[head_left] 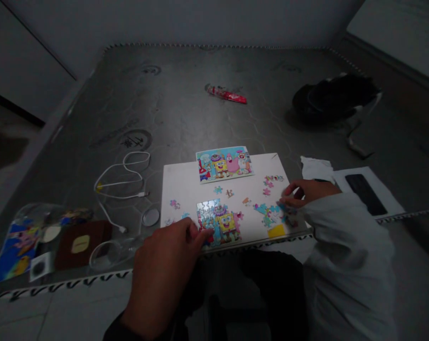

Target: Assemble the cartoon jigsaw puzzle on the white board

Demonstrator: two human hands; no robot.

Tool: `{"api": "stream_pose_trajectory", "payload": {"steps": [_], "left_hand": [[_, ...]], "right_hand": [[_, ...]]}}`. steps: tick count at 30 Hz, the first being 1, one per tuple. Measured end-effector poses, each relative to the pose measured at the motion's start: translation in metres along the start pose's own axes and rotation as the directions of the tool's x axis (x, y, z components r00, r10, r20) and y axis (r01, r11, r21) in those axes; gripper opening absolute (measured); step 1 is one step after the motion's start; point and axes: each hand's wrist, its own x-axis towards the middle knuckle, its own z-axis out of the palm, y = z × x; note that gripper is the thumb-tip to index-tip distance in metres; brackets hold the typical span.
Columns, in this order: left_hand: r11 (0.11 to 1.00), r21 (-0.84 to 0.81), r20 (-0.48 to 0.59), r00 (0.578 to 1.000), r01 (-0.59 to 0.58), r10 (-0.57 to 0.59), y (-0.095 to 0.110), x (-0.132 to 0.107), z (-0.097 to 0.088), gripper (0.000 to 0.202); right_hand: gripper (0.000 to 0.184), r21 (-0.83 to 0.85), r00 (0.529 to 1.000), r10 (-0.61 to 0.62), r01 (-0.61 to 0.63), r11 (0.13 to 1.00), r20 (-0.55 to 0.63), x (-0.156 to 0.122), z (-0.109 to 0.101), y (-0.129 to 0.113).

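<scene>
On the white board point(186, 182) that lies on the gray mattress point(186, 104), a cartoon puzzle is half made. The left hand point(165, 270) rests at the near edge of the board, and its fingertips point(200, 233) press on the left side of the joined puzzle block point(219, 225), likely to keep it from sliding. That grip is not closed around anything; the fingers lie flat and just touch. The right hand point(305, 192) sits at the right edge of the board with its fingers curled over the loose pieces point(271, 213). It seems to pinch one small piece, but I cannot tell for sure, as it is dark and tiny there. More loose bits point(271, 182) lie just past that hand, spread out so each one shows. Beyond both hands, the picture card point(224, 164) lies face up, easy to look at. Left of the left hand are a white cable point(124, 182), a round lid point(151, 217) and a plastic bag point(26, 239). Right of the right hand lies a dark phone point(365, 193). Far off rests a red tube point(226, 94).
</scene>
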Motion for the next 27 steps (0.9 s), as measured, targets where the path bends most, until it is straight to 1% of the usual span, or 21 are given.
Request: {"api": "stream_pose_trajectory", "payload": {"steps": [2, 4, 7, 11, 14, 17, 19, 21, 23, 27], "left_hand": [[1.000, 0.012, 0.012, 1.000, 0.013, -0.013, 0.001, 0.001, -0.001, 0.045], [1.000, 0.003, 0.025, 0.999, 0.028, -0.028, 0.003, 0.001, -0.002, 0.049], [0.999, -0.015, 0.031, 0.999, 0.045, -0.045, 0.006, -0.001, -0.006, 0.052], [1.000, 0.021, 0.016, 1.000, 0.007, -0.007, 0.005, -0.003, -0.009, 0.052], [0.999, 0.052, 0.019, 1.000, 0.002, -0.003, 0.004, -0.002, -0.008, 0.053], [0.999, 0.033, 0.008, 1.000, 0.000, 0.000, 0.004, -0.002, -0.008, 0.053], [1.000, 0.008, -0.003, 1.000, -0.005, 0.005, 0.005, -0.001, -0.008, 0.052], [1.000, -0.002, -0.005, 1.000, -0.005, 0.005, 0.005, -0.001, -0.009, 0.052], [1.000, -0.001, -0.006, 1.000, -0.008, 0.008, 0.004, -0.001, -0.009, 0.053], [1.000, -0.003, -0.020, 1.000, -0.009, 0.009, 0.002, -0.001, -0.009, 0.052]], "right_hand": [[0.024, -0.003, 0.997, 0.043, -0.043, 0.999, -0.064, 0.000, -0.002, 0.001], [0.022, 0.018, 0.992, 0.054, -0.052, 0.998, -0.117, 0.000, -0.003, 0.000], [0.020, 0.058, 0.988, 0.043, -0.034, 0.998, -0.148, 0.001, -0.005, -0.005], [0.022, 0.089, 0.985, 0.031, -0.016, 0.996, -0.171, 0.010, -0.003, -0.007], [0.024, 0.109, 0.970, 0.022, 0.005, 0.994, -0.243, 0.017, 0.000, -0.003], [0.032, 0.133, 0.947, 0.013, 0.032, 0.991, -0.320, 0.021, 0.003, -0.001], [0.036, 0.132, 0.947, 0.014, 0.031, 0.991, -0.322, 0.023, 0.004, -0.001], [0.035, 0.119, 0.954, 0.025, 0.011, 0.993, -0.299, 0.024, 0.006, -0.001], [0.029, 0.124, 0.959, 0.053, -0.019, 0.992, -0.279, 0.024, 0.008, -0.002], [0.020, 0.177, 0.948, 0.097, -0.044, 0.983, -0.302, 0.023, 0.015, -0.001]]}}
